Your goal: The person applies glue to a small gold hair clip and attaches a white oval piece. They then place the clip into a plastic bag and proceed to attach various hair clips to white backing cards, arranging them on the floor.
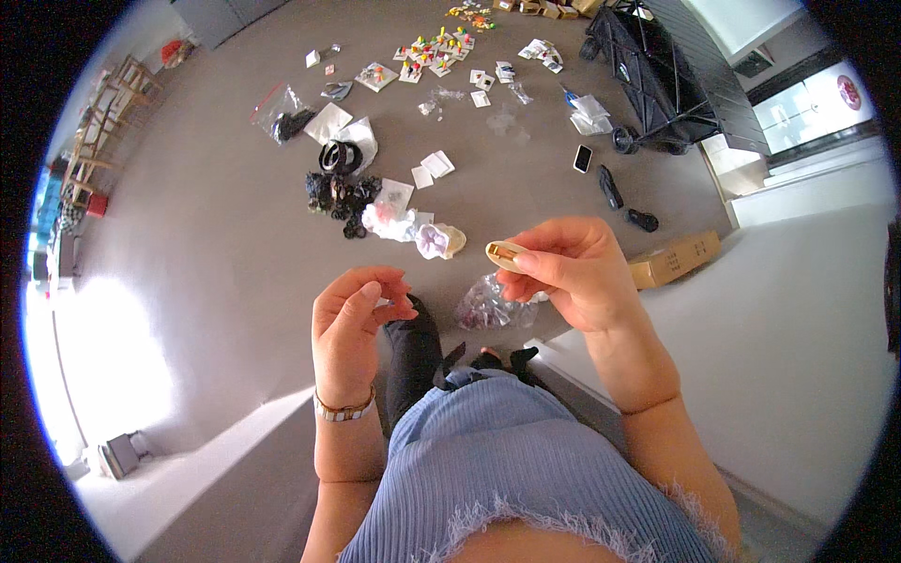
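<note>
My right hand is raised in front of me and pinches a small cream oval hair clip between thumb and fingers. A gold-coloured metal clasp shows on the clip's upper face. Across from it, my left hand has its fingers curled in toward the thumb; a tiny pale spot shows between them, too small to name. The two hands are apart. Below the right hand, a clear plastic bag lies on the floor. Just beyond the hands sit scrunchies in lilac and white-pink.
Black hair ties and white cards lie on the grey floor ahead. Farther off are several cards with colourful pieces. A phone, black shoes, a cardboard box and a black folding cart stand or lie rightward.
</note>
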A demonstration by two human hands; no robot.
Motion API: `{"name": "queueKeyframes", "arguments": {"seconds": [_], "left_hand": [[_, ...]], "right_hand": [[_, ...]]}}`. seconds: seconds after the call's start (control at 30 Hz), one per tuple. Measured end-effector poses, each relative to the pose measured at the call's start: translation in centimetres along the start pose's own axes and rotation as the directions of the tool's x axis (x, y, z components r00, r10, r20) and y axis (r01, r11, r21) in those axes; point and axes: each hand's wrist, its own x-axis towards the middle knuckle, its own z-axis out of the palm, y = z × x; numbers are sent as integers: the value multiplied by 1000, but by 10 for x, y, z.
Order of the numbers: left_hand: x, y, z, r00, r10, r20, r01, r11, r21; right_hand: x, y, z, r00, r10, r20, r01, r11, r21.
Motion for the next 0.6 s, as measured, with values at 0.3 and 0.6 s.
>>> {"name": "queueKeyframes", "arguments": {"seconds": [0.3, 0.6], "left_hand": [[131, 100, -136, 997, -22, -73, 29, 996, 89], [188, 132, -202, 993, -42, -110, 52, 995, 87]], "right_hand": [[136, -12, 91, 991, -25, -133, 21, 999, -30], [175, -29, 105, 936, -146, -321, 111, 986, -125]]}}
